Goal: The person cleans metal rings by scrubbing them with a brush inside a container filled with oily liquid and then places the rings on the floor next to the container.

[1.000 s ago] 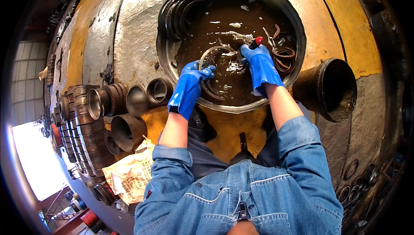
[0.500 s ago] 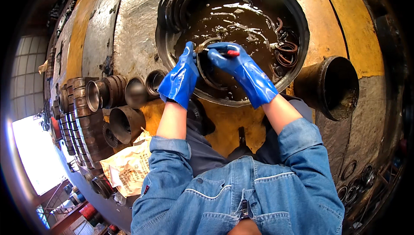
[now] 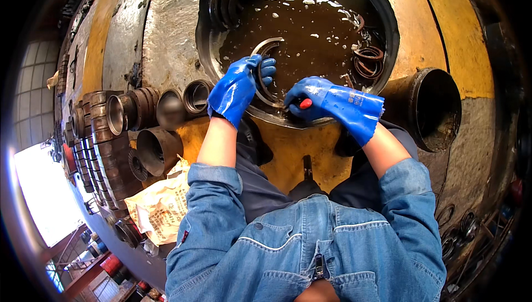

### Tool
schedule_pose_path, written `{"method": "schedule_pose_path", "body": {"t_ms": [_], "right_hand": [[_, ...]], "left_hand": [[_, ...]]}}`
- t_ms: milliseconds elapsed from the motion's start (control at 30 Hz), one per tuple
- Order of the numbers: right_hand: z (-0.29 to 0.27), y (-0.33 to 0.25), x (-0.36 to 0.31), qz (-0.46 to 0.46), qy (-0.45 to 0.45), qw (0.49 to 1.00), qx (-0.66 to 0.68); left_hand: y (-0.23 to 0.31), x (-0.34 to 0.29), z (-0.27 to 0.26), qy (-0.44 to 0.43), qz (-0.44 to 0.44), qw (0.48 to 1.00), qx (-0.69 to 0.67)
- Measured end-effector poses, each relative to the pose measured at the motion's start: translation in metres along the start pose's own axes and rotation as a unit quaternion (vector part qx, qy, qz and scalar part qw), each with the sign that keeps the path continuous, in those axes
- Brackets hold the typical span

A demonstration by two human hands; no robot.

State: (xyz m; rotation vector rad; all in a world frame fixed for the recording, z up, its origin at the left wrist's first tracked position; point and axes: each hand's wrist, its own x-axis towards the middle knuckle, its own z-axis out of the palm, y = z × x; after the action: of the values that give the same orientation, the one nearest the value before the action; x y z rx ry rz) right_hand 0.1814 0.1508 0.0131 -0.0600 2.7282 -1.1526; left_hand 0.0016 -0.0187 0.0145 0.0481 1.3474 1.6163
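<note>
My left hand (image 3: 238,85), in a long blue rubber glove, is closed on the left side of a metal ring (image 3: 268,43), its fingers passing through the middle. The ring is tilted over the near left part of a wide dark tub (image 3: 390,38) of murky brown liquid. My right hand (image 3: 313,98), gloved alike, is wrapped round a red-handled brush (image 3: 305,103). Only the red handle end shows clearly; the brush's working end lies dark against the ring's lower near side.
Several dark rings (image 3: 224,0) lean inside the tub's far left wall, and brownish rings (image 3: 368,62) lie at its right. A large open cylinder (image 3: 438,110) lies right of the tub. Stacked metal rings (image 3: 108,116) and a paper sack (image 3: 160,205) are at the left.
My right hand with the brush has moved nearer and lower, from the ring's top to its lower side. My left hand has shifted, its fingers now inside the ring.
</note>
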Motion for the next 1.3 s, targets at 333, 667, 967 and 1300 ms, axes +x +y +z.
{"method": "schedule_pose_path", "body": {"t_ms": [333,667,967,1300], "right_hand": [[-0.034,-0.015,0.010,0.193,0.281,0.786,0.515],[-0.003,-0.052,0.012,0.199,0.171,0.758,0.597],[-0.017,-0.012,0.011,0.419,0.098,0.890,0.148],[-0.041,-0.019,-0.016,0.210,0.180,0.787,0.551]], "left_hand": [[-0.003,0.034,-0.028,0.052,-0.092,0.992,-0.070],[-0.011,0.042,-0.024,0.042,-0.076,0.986,-0.143],[0.004,-0.009,0.035,0.028,0.000,0.997,0.066],[0.011,-0.003,0.047,0.066,-0.015,0.997,0.030]]}}
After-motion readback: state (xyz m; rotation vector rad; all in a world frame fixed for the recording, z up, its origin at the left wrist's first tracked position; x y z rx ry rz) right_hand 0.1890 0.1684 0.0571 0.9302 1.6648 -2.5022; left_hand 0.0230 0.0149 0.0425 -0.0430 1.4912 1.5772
